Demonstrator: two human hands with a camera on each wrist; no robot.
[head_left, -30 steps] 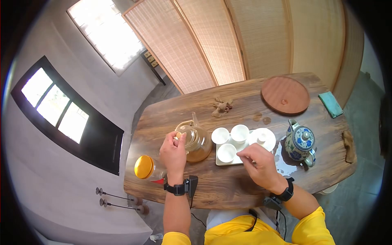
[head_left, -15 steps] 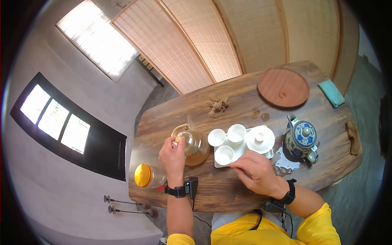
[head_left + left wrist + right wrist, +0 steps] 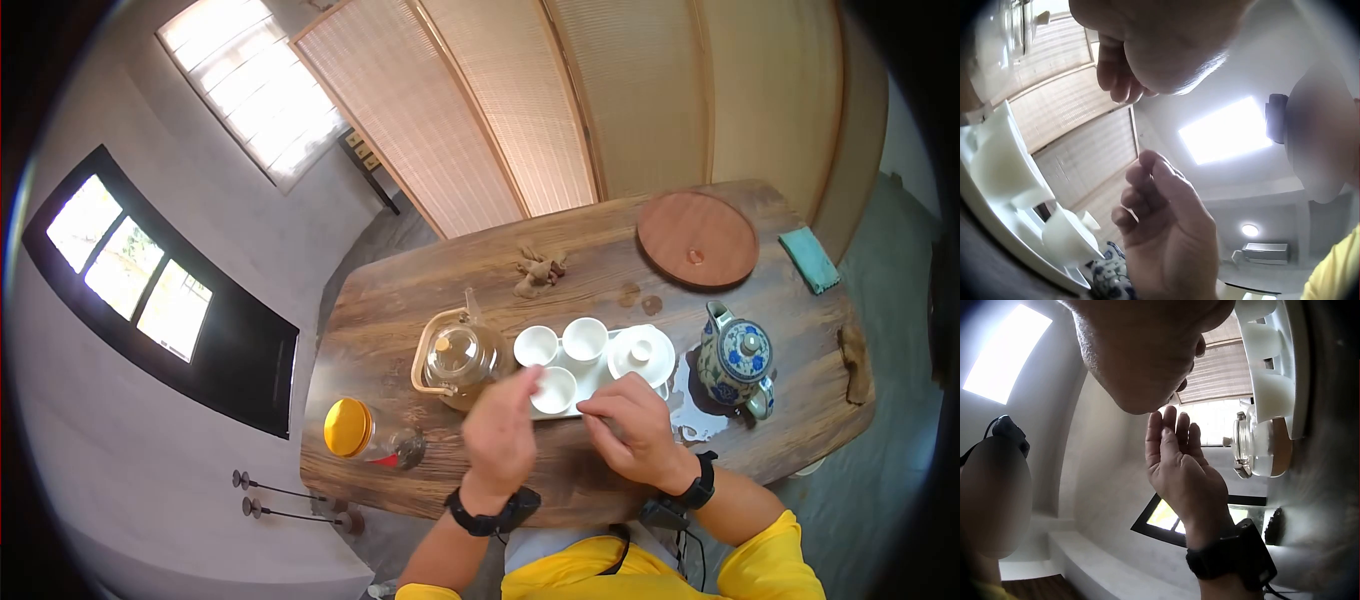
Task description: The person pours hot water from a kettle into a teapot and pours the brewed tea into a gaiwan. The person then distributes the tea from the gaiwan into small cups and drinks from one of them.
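Note:
My left hand (image 3: 500,435) is blurred in the head view, in front of the glass teapot (image 3: 470,355) and beside the nearest white cup (image 3: 553,390). Its fingers are extended and bare in the right wrist view. My right hand (image 3: 632,430) hovers at the front edge of the white tray (image 3: 592,382), fingers loosely bent. In the left wrist view its thumb (image 3: 1175,181) lies close to the index finger, with nothing visible between them. Two more white cups (image 3: 585,340) and a lidded white bowl (image 3: 641,355) stand on the tray. The teapot has a looped wooden handle and holds brownish liquid.
A blue-and-white porcelain teapot (image 3: 735,355) stands right of the tray beside a puddle (image 3: 697,405). At left is a jar with a yellow lid (image 3: 348,428). Further back are a brown figurine (image 3: 540,272), a round wooden tray (image 3: 697,235) and a folded teal cloth (image 3: 810,260).
My left hand has let go of the glass teapot's lid knob and moved right, toward the nearest cup. My right hand has stayed near the tray's front edge.

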